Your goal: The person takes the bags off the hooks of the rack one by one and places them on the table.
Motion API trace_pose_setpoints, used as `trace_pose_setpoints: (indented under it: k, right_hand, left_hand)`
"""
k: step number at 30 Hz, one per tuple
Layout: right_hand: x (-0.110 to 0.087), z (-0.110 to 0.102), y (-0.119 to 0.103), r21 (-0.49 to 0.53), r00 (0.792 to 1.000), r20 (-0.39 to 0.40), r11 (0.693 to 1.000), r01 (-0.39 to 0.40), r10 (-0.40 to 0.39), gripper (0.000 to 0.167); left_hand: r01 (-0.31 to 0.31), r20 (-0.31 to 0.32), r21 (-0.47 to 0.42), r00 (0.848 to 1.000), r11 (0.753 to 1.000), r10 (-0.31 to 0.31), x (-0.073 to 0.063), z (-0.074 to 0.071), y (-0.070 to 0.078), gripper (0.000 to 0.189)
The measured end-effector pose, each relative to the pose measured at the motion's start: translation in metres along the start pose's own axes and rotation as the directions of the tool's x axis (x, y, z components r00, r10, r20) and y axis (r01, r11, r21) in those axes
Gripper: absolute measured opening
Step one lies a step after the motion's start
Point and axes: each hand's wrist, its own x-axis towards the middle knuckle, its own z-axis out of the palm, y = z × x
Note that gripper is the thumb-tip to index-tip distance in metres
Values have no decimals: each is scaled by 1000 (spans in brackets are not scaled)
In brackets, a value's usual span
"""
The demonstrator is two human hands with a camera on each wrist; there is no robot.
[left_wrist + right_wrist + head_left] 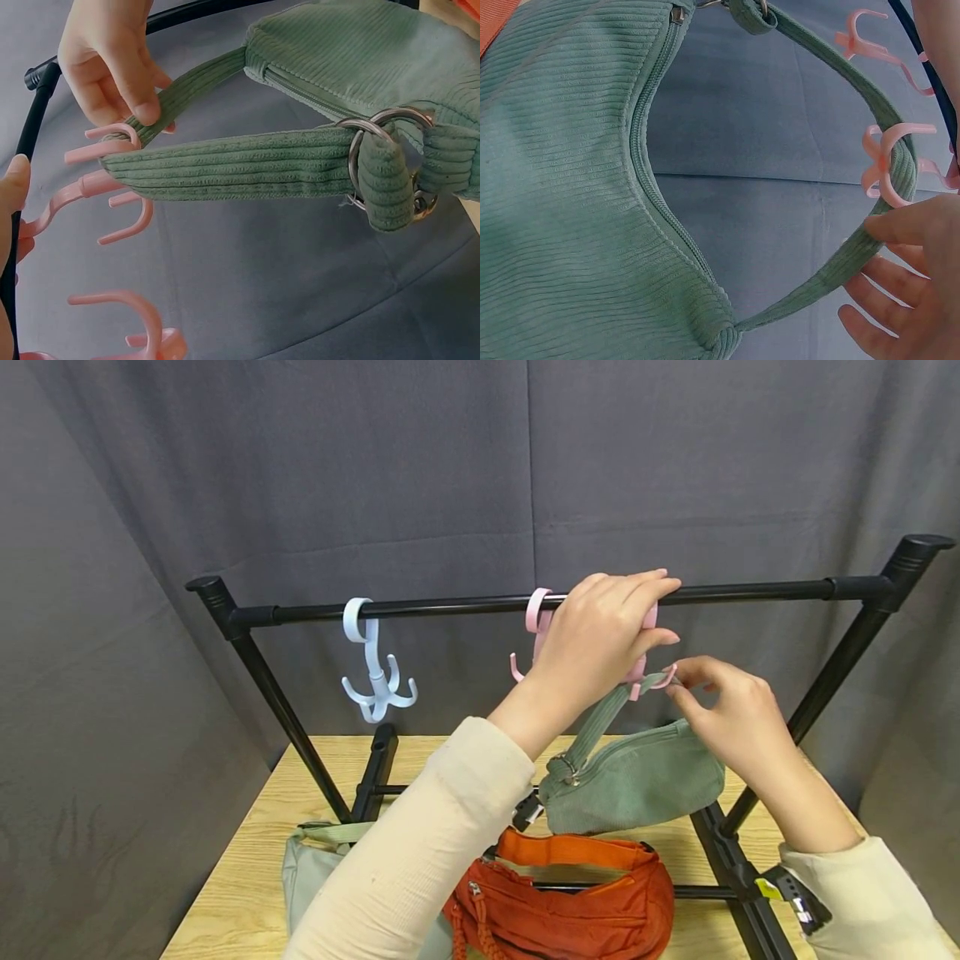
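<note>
My left hand (pixel 600 631) is at the black bar and grips a pink hook hanger (pixel 94 182) near its upper part; the palm hides much of it in the head view. A green corduroy shoulder bag (pixel 637 781) hangs tilted below, its strap (pixel 240 166) looped over the prongs of this hanger. With thumb and fingers, my right hand (pixel 735 714) pinches the strap right beside the prongs. Silver rings (pixel 375 135) join the strap to the bag's other end. Just left of my left hand, a second pink hook hanger (pixel 537 610) hangs on the bar, partly covered.
A light blue hook hanger (pixel 375 668) hangs farther left on the rack's bar (pixel 457 605). On the wooden table (pixel 240 868) below are an orange-red bag (pixel 577 914) and a pale green bag (pixel 303 868), the latter partly behind my left sleeve. Slanted black posts (pixel 288 718) flank the rack.
</note>
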Motion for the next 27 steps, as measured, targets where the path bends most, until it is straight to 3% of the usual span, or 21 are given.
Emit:
trace_pose_setpoints:
  k: [12,21,27]
  right_hand:
    - [2,-4,-2,-27,1000,-19,1000,-6,5,14]
    - [10,-11,-7,-49,985,-153,997,67,-74,16]
    - [16,-15,-10,-49,979,-179,995,90,-98,17]
  left_hand:
    - [0,-10,9,1000,1000,0,1,0,2,48]
    - [1,-15,10,1000,1000,-1,1,0,1,46]
    - [5,-10,7,1000,1000,-5,1,1,1,46]
